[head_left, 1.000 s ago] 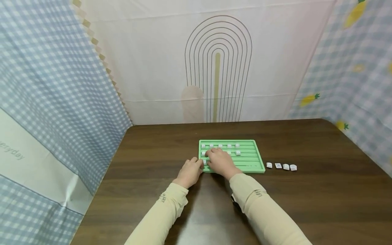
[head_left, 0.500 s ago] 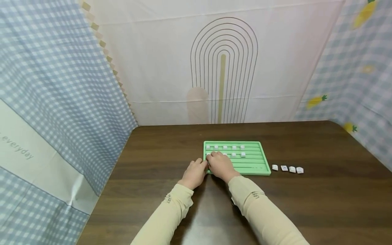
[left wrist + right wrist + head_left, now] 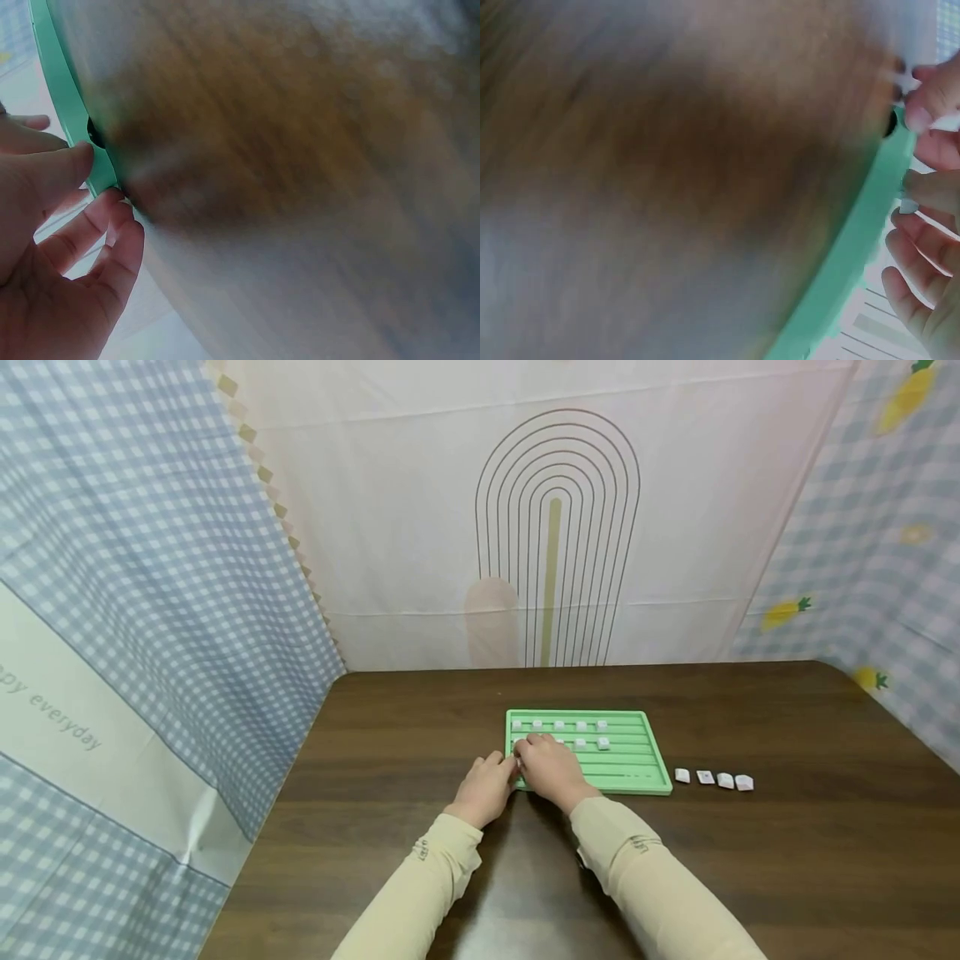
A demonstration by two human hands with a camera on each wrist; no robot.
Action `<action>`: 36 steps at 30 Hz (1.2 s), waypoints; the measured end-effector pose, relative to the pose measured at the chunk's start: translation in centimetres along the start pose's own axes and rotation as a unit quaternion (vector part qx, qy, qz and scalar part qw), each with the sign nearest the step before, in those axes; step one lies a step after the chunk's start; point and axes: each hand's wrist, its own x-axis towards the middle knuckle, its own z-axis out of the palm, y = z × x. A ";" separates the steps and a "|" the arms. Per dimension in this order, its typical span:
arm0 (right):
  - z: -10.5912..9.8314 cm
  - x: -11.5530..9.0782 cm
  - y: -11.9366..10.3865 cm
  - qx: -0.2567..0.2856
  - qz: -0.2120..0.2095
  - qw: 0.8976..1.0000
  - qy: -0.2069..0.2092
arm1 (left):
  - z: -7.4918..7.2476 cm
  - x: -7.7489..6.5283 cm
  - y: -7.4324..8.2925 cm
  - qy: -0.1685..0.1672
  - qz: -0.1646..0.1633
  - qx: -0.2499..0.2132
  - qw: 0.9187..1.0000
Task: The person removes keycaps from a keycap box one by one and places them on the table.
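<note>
A dark wood-grain table [image 3: 817, 860] is backed by a white cloth [image 3: 375, 510] printed with nested arches [image 3: 557, 468]. Blue gingham [image 3: 142, 535] is hung at left, paler check with yellow pineapples [image 3: 782, 614] at right. Faint lettering [image 3: 52, 710], partly cut off, is apparently "everyday". Pale glare [image 3: 517, 935] is noted nearest the camera.

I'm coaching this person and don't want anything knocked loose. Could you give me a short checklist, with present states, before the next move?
1. Keycap in the right hand: ok, a white keycap shows between thumb and finger.
2. Left hand at the green tray: ok, its thumb is on the edge at the near left corner.
3. Far row in plain view: ok, five keycaps show.
4. Second row in plain view: not ok, the right hand covers part of it.
5. Held keycap seated: cannot tell, the hands hide the spot.
6. Loose keycaps off the tray: ok, four lie to its right.
</note>
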 end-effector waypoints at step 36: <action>-4.4 -8.2 16.5 0.046 0.211 0.968 -0.127 | 0.1 0.2 -0.2 -0.027 -0.016 -0.041 0.999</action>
